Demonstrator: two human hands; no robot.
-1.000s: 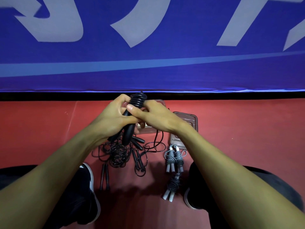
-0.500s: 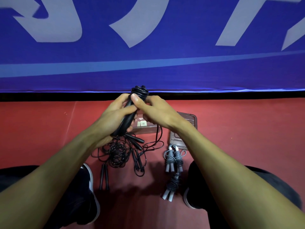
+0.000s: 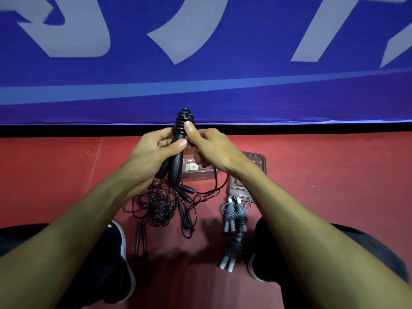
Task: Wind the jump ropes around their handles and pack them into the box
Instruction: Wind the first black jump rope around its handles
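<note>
Two bare forearms (image 3: 73,237), no sleeves, watch or rings visible. Black shoes with white soles: one at lower left (image 3: 116,264), one at lower right (image 3: 263,253). Dark trousers (image 3: 365,246).

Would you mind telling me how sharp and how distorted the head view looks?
Head view: hands and black rope sharp; banner lettering smeared at upper left; its lower edge bows from wide-angle distortion; floor between the shoes in shadow.
</note>
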